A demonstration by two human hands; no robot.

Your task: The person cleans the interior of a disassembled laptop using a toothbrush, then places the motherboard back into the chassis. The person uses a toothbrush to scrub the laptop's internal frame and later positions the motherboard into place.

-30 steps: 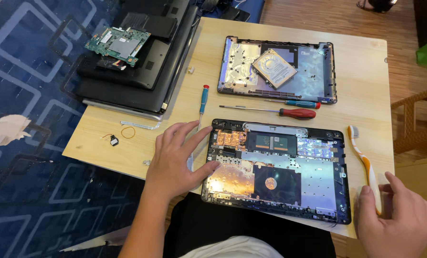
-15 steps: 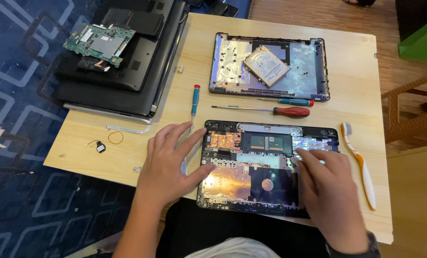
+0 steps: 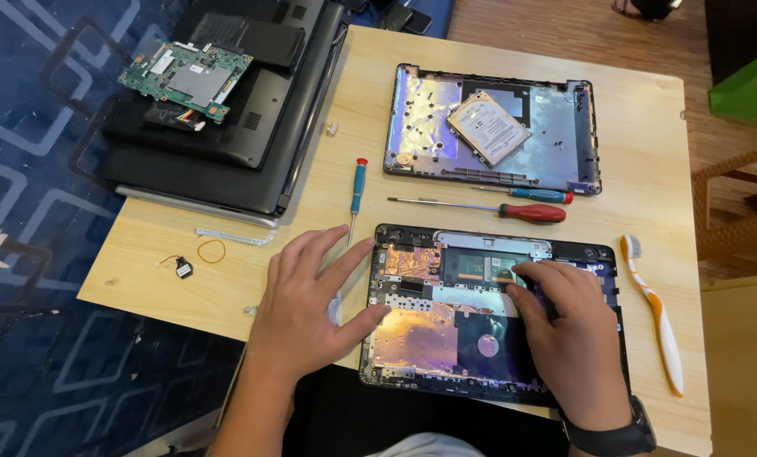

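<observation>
An opened laptop chassis (image 3: 433, 326) with copper foil and bare circuitry lies at the near edge of the wooden table (image 3: 632, 161). My left hand (image 3: 306, 300) rests flat on the table with fingers spread, its thumb and fingertips against the chassis's left edge. My right hand (image 3: 569, 334) lies on the right half of the chassis, fingertips pressing around a green memory module (image 3: 480, 268) near its upper middle. A dark watch sits on that wrist. Neither hand holds a tool.
A removed bottom cover (image 3: 421, 118) with a silver hard drive (image 3: 488, 127) lies behind. Three screwdrivers: blue-handled (image 3: 357, 190), red-handled (image 3: 514, 210), small blue-red (image 3: 535, 195). Orange-white toothbrush (image 3: 653, 309) at right. Black laptop (image 3: 217, 144) bearing a green circuit board (image 3: 184, 76) at left. Small coin cell with wire (image 3: 182, 268).
My right hand came in from the table's right edge near the toothbrush onto the chassis and slid toward the memory module. My left hand stayed beside the left edge.
</observation>
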